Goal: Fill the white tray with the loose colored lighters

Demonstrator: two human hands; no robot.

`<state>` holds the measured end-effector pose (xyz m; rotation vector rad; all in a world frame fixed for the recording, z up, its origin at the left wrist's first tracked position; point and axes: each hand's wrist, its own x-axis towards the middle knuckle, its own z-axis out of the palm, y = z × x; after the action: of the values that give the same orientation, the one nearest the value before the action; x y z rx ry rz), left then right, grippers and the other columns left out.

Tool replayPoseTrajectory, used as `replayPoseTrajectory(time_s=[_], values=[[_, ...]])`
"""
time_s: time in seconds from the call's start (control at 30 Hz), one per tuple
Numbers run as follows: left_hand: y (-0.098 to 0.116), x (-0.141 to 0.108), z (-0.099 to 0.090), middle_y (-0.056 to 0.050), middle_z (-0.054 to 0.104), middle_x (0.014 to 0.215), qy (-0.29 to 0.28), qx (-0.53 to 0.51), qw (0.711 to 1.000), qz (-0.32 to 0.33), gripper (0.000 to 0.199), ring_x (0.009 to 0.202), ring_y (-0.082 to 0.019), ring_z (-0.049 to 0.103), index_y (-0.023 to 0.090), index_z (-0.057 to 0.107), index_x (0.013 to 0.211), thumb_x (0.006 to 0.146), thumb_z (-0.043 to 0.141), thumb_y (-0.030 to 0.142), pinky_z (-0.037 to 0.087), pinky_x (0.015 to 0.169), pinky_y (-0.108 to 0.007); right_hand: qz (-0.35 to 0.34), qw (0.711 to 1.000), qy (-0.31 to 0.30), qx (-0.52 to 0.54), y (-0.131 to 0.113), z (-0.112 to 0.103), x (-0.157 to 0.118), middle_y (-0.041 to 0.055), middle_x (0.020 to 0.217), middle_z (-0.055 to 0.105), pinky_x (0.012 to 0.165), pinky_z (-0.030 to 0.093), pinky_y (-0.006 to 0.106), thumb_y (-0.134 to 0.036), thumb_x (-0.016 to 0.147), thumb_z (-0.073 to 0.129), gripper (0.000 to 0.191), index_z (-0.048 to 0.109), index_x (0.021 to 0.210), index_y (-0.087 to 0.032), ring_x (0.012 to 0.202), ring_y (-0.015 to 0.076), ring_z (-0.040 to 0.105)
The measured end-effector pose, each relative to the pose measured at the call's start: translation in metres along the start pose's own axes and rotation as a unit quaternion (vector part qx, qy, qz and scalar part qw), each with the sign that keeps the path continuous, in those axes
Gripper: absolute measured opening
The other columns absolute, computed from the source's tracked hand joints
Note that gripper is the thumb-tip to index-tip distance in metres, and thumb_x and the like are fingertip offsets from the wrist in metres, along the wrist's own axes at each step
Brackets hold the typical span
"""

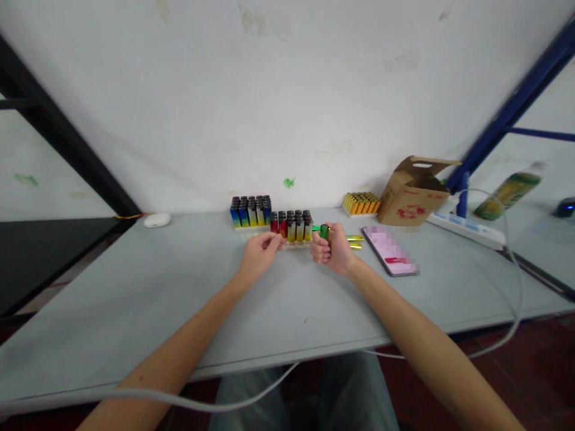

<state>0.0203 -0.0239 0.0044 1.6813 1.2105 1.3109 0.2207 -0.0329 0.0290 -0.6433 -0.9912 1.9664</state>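
Observation:
My right hand (333, 250) is wrapped round a green lighter (324, 231), its top poking out above the fist. My left hand (260, 254) is closed at the near left corner of a tray of red, clear and yellow lighters (299, 229); its fingertips press together, and what they hold, if anything, is too small to make out. Behind that tray stands a block of blue and yellow lighters (250, 212). Shiny green and gold strips (354, 239) lie just right of my right hand.
A pink-screened phone (389, 251) lies right of my hands. Farther back are a tray of orange-yellow cylinders (361, 204), an open cardboard box (411, 200) and a white power strip (467, 230). A white case (157, 220) sits at left. A bottle (507, 194) and white cable (518, 287) are at right.

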Motion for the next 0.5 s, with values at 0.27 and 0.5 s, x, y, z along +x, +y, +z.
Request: replayPoseTrajectory(time_s=[0.27,0.5], values=[[-0.0014,0.0006,-0.0001,-0.005,0.068,0.067,-0.001,0.004,1.000,-0.003,0.030,0.062,-0.017,0.062,0.016,0.067,0.071,0.077,0.054,0.043,0.049,0.062,-0.028,0.011,0.997,0.067,-0.028,-0.0012,0.0070,0.0020,-0.0084,0.046,0.014,0.035,0.013,0.018,-0.041,0.085,0.021,0.037,0.027,0.054,-0.022,0.040,0.0079,0.005],[-0.0038,0.0009,0.0003,-0.005,0.069,0.068,0.000,-0.002,1.000,-0.004,0.031,0.062,-0.017,0.062,0.016,0.067,0.072,0.076,0.055,0.044,0.050,0.062,-0.028,0.018,0.996,0.065,-0.055,0.0021,0.0067,0.0044,-0.0087,0.045,0.016,0.034,0.013,0.018,-0.042,0.086,0.020,0.038,0.028,0.055,-0.022,0.039,0.0073,0.006]])
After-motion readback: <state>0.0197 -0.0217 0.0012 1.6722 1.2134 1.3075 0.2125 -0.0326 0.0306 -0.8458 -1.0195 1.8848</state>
